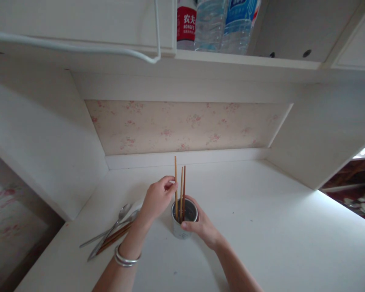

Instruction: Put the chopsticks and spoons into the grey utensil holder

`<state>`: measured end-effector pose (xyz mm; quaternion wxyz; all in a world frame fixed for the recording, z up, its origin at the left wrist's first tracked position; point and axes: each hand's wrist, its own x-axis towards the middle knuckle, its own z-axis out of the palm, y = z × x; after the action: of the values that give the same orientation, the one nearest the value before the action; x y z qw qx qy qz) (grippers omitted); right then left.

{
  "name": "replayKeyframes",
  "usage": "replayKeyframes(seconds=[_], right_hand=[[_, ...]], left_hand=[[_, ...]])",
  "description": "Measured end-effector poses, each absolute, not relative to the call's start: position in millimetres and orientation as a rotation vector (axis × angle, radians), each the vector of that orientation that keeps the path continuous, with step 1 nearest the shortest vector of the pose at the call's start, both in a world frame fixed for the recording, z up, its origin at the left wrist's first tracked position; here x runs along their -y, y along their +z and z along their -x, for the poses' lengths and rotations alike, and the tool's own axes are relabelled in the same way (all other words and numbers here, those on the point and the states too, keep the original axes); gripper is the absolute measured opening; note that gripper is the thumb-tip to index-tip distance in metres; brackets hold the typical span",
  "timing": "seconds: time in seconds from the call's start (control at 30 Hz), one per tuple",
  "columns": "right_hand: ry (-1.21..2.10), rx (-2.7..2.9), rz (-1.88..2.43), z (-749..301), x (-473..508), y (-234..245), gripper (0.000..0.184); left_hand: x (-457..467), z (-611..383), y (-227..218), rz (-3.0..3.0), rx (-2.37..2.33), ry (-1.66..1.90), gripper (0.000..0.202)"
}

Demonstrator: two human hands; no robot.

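My left hand (161, 194) pinches a light wooden chopstick (175, 170), whose lower end is inside a metal utensil holder (180, 232). My right hand (202, 224) is wrapped around the right side of this holder, thumb at the near rim. Two more chopsticks stand in it, one light and one darker reddish-brown (184, 182). Left of the holder, partly hidden by my left forearm, several brown chopsticks (113, 238) lie on the white tabletop beside metal spoons (123, 211).
The white tabletop (261, 243) is enclosed by side panels and a back wall with floral wallpaper (176, 125). Overhead, a cabinet shelf (246, 60) holds plastic bottles (209, 26). A white cable (79, 48) hangs along the upper left cabinet.
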<state>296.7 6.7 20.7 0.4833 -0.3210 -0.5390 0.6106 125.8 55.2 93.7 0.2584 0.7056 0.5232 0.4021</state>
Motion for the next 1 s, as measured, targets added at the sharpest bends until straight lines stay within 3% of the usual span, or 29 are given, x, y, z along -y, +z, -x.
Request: replayKeyframes(seconds=[0.67,1.0], right_hand=[[1.469,1.343,0.735,-296,-7,23,0.078],[1.473,1.336,0.683,-296,-6,26,0.078]], left_hand=[[-49,-130,89,-2.264,-1.475,0.813,0.029],[-39,-132,74,-1.879,-1.273,0.882,0.042]])
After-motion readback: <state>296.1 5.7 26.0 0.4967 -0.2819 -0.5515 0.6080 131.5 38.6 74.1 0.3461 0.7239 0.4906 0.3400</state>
